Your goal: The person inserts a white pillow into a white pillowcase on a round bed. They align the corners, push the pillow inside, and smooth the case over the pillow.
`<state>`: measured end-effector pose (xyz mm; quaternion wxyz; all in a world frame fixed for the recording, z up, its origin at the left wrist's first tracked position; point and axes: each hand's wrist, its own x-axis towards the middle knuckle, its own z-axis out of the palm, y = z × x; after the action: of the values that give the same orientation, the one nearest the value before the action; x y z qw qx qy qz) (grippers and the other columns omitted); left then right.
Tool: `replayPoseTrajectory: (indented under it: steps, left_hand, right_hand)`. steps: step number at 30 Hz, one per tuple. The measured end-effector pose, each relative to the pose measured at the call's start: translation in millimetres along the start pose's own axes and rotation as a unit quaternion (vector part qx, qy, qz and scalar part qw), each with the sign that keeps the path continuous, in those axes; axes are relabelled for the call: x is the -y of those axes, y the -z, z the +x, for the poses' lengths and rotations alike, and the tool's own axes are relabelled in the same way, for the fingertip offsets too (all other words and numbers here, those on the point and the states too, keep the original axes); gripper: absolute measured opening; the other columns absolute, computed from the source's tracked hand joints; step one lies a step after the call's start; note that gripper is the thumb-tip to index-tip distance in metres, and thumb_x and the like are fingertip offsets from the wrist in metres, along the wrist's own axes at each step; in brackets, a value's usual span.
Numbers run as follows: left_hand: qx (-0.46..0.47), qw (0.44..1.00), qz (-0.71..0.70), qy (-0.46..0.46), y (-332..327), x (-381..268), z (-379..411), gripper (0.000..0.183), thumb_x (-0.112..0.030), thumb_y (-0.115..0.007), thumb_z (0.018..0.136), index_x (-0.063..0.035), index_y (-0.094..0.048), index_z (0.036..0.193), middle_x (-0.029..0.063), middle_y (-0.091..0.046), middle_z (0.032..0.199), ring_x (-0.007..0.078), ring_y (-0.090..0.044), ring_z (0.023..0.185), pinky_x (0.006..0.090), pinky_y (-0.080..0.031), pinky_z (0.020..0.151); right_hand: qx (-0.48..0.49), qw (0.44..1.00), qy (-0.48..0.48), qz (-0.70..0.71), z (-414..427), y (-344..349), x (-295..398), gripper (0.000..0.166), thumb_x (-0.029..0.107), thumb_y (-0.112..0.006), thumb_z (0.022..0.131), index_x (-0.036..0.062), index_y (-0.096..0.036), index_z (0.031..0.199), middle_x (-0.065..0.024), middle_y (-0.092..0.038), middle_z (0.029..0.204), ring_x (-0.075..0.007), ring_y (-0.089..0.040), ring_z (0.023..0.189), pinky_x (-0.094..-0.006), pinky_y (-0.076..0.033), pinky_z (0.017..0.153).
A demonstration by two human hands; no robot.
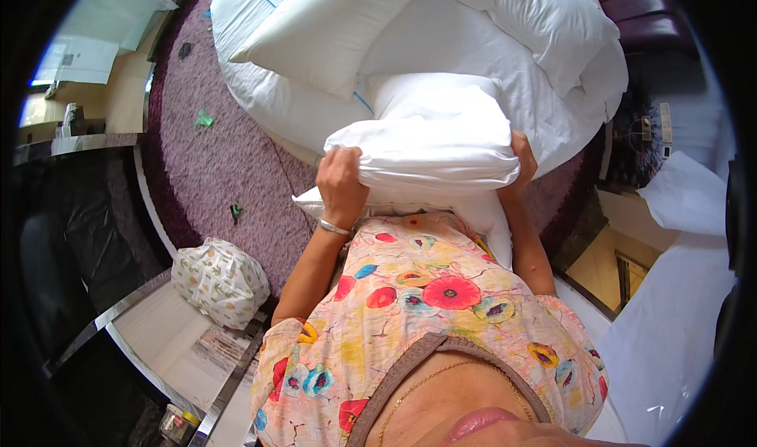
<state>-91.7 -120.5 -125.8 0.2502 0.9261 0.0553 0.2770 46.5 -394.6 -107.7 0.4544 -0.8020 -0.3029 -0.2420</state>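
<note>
My left hand (pixel 342 180) grips the near left side of a white pillowcase (pixel 434 142), gathered in folds around a white pillow (pixel 440 95). On the other side, my right hand (pixel 521 162) holds the same fabric, some of its fingers hidden behind the cloth. The pillow's far end lies on the white-covered bed (pixel 449 38). Below the gathered cloth, another white pillow (pixel 501 234) rests against my front, partly covered by my patterned top (pixel 437 269). A large white pillow (pixel 319 38) lies at the upper left of the bed.
A bunched white duvet (pixel 532 21) lies at the bed's far right. Small green scraps (pixel 203 119) are on the purple carpet (pixel 230 151). A patterned bag (pixel 222 282) sits at my left, near a lidded jar (pixel 178 424). White cloth (pixel 668 328) spreads at my right.
</note>
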Motion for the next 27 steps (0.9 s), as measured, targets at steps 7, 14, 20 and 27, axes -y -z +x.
replayPoseTrajectory:
  steps: [7,14,20,27]
  left_hand:
    - [-0.210,0.971,-0.109,0.024,-1,-1,15,0.038,-0.008,-0.076,0.076,-0.0037,-0.046,0.099,0.0162,-0.059,0.097,0.0271,-0.058,0.087,0.0360,-0.047,0.081]
    - [-0.202,0.968,-0.149,-0.002,9,-5,1,0.035,-0.002,-0.073,0.076,-0.0053,-0.043,0.094,0.0134,-0.057,0.084,0.0267,-0.055,0.076,0.0371,-0.047,0.072]
    - [-0.135,0.984,-0.114,-0.036,10,-8,-22,0.029,-0.001,-0.072,0.073,-0.0057,-0.047,0.085,0.0134,-0.054,0.076,0.0292,-0.056,0.069,0.0362,-0.047,0.063]
    - [-0.008,0.998,-0.017,0.062,-8,2,-27,0.019,-0.003,-0.068,0.074,-0.0049,-0.056,0.088,0.0137,-0.062,0.081,0.0344,-0.063,0.077,0.0424,-0.048,0.072]
  right_hand:
    - [0.031,0.995,0.049,-0.085,0,0,2,0.027,0.004,-0.070,0.076,0.0014,-0.059,0.101,-0.0127,-0.062,0.087,-0.0291,-0.061,0.074,-0.0364,-0.049,0.067]
    - [-0.021,0.991,0.035,-0.126,7,-8,-3,0.020,0.003,-0.066,0.075,0.0070,-0.047,0.078,-0.0102,-0.054,0.079,-0.0296,-0.053,0.071,-0.0386,-0.043,0.065]
    - [-0.078,0.992,0.008,-0.097,13,-4,-8,0.022,0.006,-0.068,0.076,0.0062,-0.045,0.079,-0.0096,-0.049,0.075,-0.0278,-0.050,0.068,-0.0355,-0.042,0.062]
    - [-0.068,0.997,-0.016,-0.042,13,-8,-4,0.022,0.009,-0.070,0.078,0.0061,-0.048,0.080,-0.0076,-0.048,0.069,-0.0252,-0.048,0.062,-0.0340,-0.040,0.058]
